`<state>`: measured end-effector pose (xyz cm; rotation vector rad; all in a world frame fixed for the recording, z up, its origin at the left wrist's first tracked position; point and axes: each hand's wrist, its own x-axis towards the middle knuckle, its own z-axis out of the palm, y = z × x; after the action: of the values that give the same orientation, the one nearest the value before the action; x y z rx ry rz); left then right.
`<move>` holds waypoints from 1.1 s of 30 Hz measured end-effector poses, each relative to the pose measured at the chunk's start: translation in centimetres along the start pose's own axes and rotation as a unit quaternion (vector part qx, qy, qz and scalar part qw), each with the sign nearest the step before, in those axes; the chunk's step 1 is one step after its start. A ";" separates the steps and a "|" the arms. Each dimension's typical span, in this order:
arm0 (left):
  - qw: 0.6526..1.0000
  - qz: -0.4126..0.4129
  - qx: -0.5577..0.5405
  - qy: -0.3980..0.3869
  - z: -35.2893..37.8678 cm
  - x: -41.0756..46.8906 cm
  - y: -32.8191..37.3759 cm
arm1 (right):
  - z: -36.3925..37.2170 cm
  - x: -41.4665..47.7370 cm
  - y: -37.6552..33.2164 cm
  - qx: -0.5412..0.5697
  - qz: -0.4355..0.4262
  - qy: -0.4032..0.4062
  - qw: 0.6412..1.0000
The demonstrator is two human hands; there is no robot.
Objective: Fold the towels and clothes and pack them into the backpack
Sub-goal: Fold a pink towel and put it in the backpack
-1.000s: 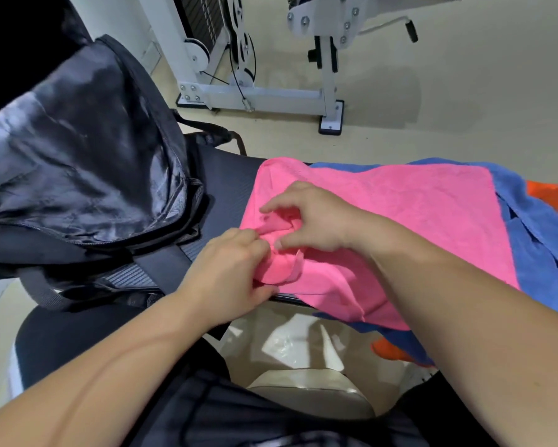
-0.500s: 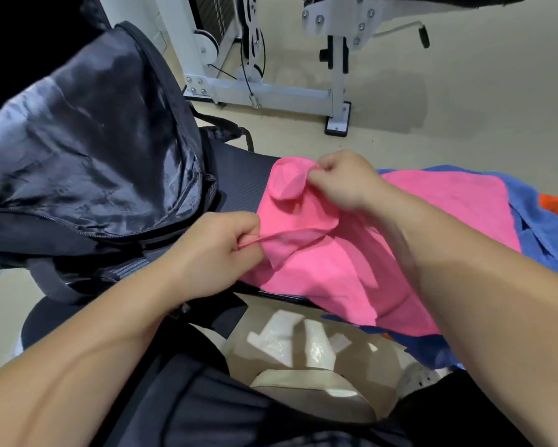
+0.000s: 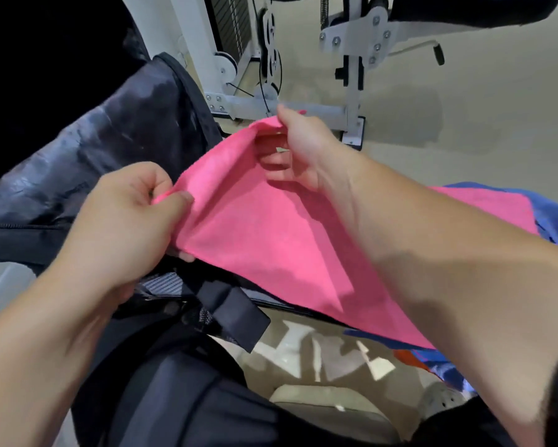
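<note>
The right hand [image 3: 298, 146] has risen and moved away from the left hand [image 3: 132, 221]. The pink towel [image 3: 271, 240] is stretched taut between them, beside the black backpack [image 3: 93, 162], with its far end on a blue towel [image 3: 551, 214]. Each hand pinches one corner with curled fingers.

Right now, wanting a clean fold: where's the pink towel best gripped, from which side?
Take the pink towel by the two corners nearest the backpack, from that side: left hand pinches the near one, right hand the far one, stretching that edge straight.
</note>
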<state>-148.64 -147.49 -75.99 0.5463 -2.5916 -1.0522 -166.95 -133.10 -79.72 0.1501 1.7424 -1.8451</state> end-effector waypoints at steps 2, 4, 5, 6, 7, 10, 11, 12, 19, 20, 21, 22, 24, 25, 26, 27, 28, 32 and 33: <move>0.999 0.000 -0.034 -0.038 1.3 -0.3 -0.1 | -1.0 -0.3 1.1 -0.026 -0.001 0.003 1.000; 0.991 0.020 -0.048 -0.122 2.7 -0.8 0.3 | -2.4 -1.1 1.6 -0.030 -0.014 0.017 0.999; 0.983 0.039 -0.045 -0.173 3.3 -1.1 0.8 | -3.3 -1.6 1.8 -0.030 -0.026 0.028 0.999; 0.971 0.063 -0.039 -0.226 4.0 -1.4 1.4 | -4.2 -1.9 1.9 -0.033 -0.036 0.041 0.998; 0.956 0.091 -0.035 -0.277 4.7 -1.8 2.0 | -5.4 -2.5 2.0 -0.039 -0.044 0.051 0.997; 0.902 0.144 -0.037 -0.406 7.3 -3.1 4.0 | -9.0 -4.3 2.2 -0.014 -0.062 0.075 0.995; 0.888 0.143 -0.047 -0.434 8.5 -3.6 4.5 | -10.2 -5.1 2.2 -0.005 -0.070 0.087 0.994; 0.876 0.140 -0.060 -0.458 9.8 -4.1 5.2 | -11.5 -5.7 2.2 0.006 -0.077 0.102 0.992; 0.814 0.079 -0.103 -0.567 19.7 -7.8 9.1 | -19.9 -8.8 4.4 0.010 -0.059 0.197 0.979; 0.805 0.066 -0.093 -0.582 20.6 -8.2 9.4 | -20.9 -8.9 5.4 -0.006 -0.040 0.198 0.979; 0.798 0.055 -0.080 -0.595 21.3 -8.5 9.5 | -21.8 -8.8 6.3 -0.037 -0.026 0.196 0.979; 0.794 0.042 -0.072 -0.603 21.9 -8.8 9.5 | -22.6 -8.6 7.2 -0.074 -0.017 0.199 0.977; 0.790 0.011 -0.067 -0.609 22.7 -9.3 9.2 | -23.6 -8.4 8.4 -0.119 -0.025 0.202 0.972; 0.792 -0.003 -0.067 -0.606 22.9 -9.4 9.1 | -23.8 -8.3 8.7 -0.120 -0.030 0.201 0.972; 0.797 -0.013 -0.070 -0.600 22.9 -9.4 9.1 | -23.9 -8.1 8.9 -0.118 -0.041 0.199 0.972; 0.804 -0.018 -0.077 -0.590 22.9 -9.2 9.1 | -23.9 -8.0 9.0 -0.116 -0.050 0.193 0.973; 0.811 -0.020 -0.087 -0.578 22.7 -9.1 9.1 | -23.8 -7.7 8.9 -0.114 -0.058 0.189 0.974; 0.817 -0.023 -0.156 -0.554 21.6 -8.4 9.9 | -23.6 -7.2 7.8 -0.069 -0.103 0.180 0.976; 0.817 -0.015 -0.172 -0.550 21.4 -8.3 10.2 | -23.6 -7.2 7.3 -0.044 -0.111 0.179 0.977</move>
<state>-152.21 -124.14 -84.52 -0.2373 -3.0831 -2.3010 -164.79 -108.27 -85.95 0.2760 2.1603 -1.9871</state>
